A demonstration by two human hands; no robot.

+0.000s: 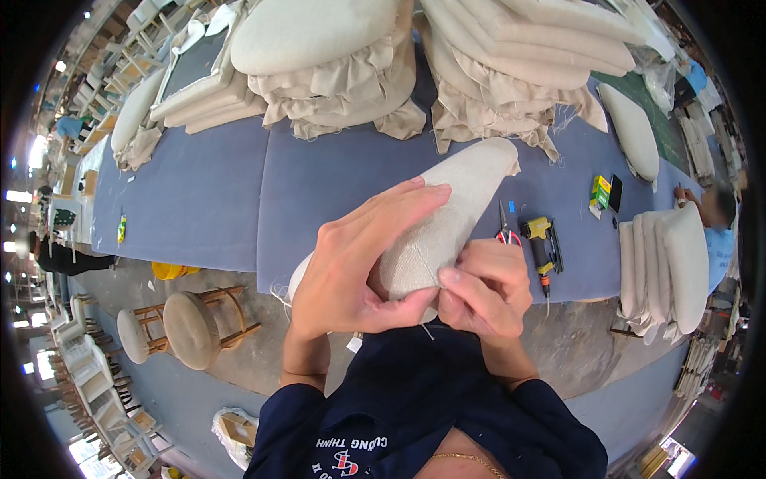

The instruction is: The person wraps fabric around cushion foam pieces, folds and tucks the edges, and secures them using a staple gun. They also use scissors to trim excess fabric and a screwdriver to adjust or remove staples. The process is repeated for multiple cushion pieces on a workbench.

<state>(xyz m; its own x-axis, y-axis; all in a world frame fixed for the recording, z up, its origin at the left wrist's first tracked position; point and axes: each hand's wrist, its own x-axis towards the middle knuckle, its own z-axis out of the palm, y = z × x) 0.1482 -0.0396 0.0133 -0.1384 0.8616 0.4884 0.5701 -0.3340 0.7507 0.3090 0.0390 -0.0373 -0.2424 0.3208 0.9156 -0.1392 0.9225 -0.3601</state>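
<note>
A cream fabric-covered seat cushion (472, 185) is held up on its edge in front of my chest, over the near edge of the table. My left hand (351, 259) is wrapped around its near end, fingers along the upper face and thumb underneath. At the near corner my right hand (488, 289) pinches the fabric edge between thumb and curled fingers. Loose threads hang below that corner. The cushion's underside is turned away and hidden. Just beyond my right hand lie red-handled scissors (506, 233) and a yellow-and-black staple gun (541, 243) with a hose fitting.
High stacks of upholstered cushions (319, 36) cover the far side of the blue-grey table (191, 191). More cushions (666, 267) stand at the right, near another person (716, 231). A small green-and-yellow box (600, 193) lies there. Padded stools (191, 329) stand on the floor at left.
</note>
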